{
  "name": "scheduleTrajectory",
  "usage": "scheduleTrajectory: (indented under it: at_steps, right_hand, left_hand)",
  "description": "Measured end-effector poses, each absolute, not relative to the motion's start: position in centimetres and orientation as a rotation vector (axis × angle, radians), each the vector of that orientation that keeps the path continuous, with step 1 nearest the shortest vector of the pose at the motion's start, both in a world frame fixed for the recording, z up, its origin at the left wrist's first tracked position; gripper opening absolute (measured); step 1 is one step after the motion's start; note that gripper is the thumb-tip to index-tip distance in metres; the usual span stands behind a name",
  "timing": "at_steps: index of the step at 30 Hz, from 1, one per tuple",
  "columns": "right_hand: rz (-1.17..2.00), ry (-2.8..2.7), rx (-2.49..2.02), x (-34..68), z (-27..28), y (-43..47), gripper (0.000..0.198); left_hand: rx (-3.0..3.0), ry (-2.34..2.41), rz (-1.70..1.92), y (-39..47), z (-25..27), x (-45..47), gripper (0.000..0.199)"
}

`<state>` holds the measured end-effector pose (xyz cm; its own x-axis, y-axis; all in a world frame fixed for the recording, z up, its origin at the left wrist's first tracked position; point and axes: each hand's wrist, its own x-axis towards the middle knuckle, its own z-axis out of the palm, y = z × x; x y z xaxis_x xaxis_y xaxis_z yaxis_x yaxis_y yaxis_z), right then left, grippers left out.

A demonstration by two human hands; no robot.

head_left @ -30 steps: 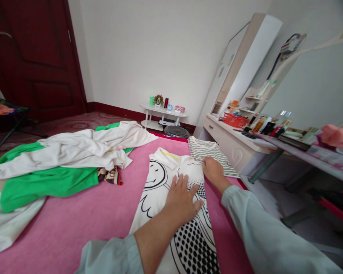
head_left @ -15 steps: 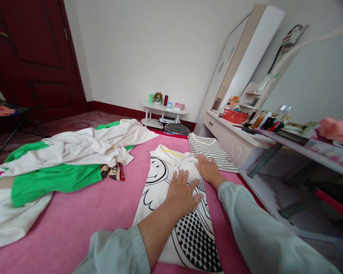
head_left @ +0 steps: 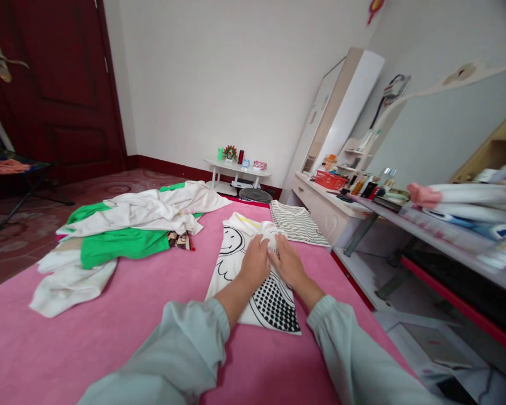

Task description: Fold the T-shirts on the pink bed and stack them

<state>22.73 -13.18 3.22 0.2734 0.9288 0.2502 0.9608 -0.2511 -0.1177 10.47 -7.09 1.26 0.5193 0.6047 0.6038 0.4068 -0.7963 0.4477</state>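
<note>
A pink bed cover carries everything within reach. Directly under both hands lies a white printed shirt, folded into a long narrow strip with a smiley face drawn at its far end and black dots at its near end. Just beyond the right hand and to its right, a striped garment lies flat near the cover's edge. Well to the left of the left hand sits a loose heap: a white garment draped over a green one, with another pale piece trailing out nearer the person.
</note>
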Motion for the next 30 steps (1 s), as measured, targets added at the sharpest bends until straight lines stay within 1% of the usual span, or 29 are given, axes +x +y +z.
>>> scheduleTrajectory:
  at_steps: [2,4,6,8,11,14,17,20,23,26,30]
  right_hand:
    - [-0.012,-1.783,-2.329,21.9,2.2,-14.6,0.063]
    - [0.037,-1.758,-2.363,21.7,1.3,-15.4,0.066]
    - [0.005,-1.725,-2.366,21.7,0.7,-15.9,0.067]
    - [-0.05,-1.695,-2.355,21.7,0.5,-16.0,0.064]
    - [-0.197,-1.632,-2.295,21.6,0.9,-16.3,0.052]
    - [-0.323,-1.556,-2.258,21.7,1.5,-16.8,0.039]
    - [-0.437,-1.44,-2.346,22.1,2.2,-17.4,0.031]
    - [-0.484,-1.344,-2.452,22.3,3.0,-17.8,0.03]
    - [-0.339,-1.312,-2.529,22.0,3.8,-17.9,0.034]
    - [-0.149,-1.288,-2.568,21.9,4.5,-17.6,0.038]
    - [0.027,-1.285,-2.486,22.3,4.5,-17.2,0.043]
  left_hand:
    - [2.593,0.901,1.014,-7.9,1.2,9.5,0.052]
    - [2.639,0.99,0.869,-8.8,1.1,8.1,0.056]
    - [2.649,1.062,0.731,-9.5,1.0,6.2,0.061]
    - [2.652,1.093,0.619,-9.8,0.8,4.3,0.069]
    - [2.614,1.175,0.527,-9.6,0.6,1.9,0.079]
    - [2.507,1.347,0.493,-8.8,0.5,0.8,0.081]
    - [2.444,1.417,0.568,-7.8,0.8,0.5,0.073]
    - [2.408,1.402,0.714,-6.9,1.4,-0.1,0.061]
    - [2.317,1.437,0.768,-6.0,2.2,-1.1,0.055]
    - [2.183,1.466,0.682,-4.9,3.1,-2.1,0.054]
    - [2.089,1.35,0.47,-3.8,3.7,-3.0,0.029]
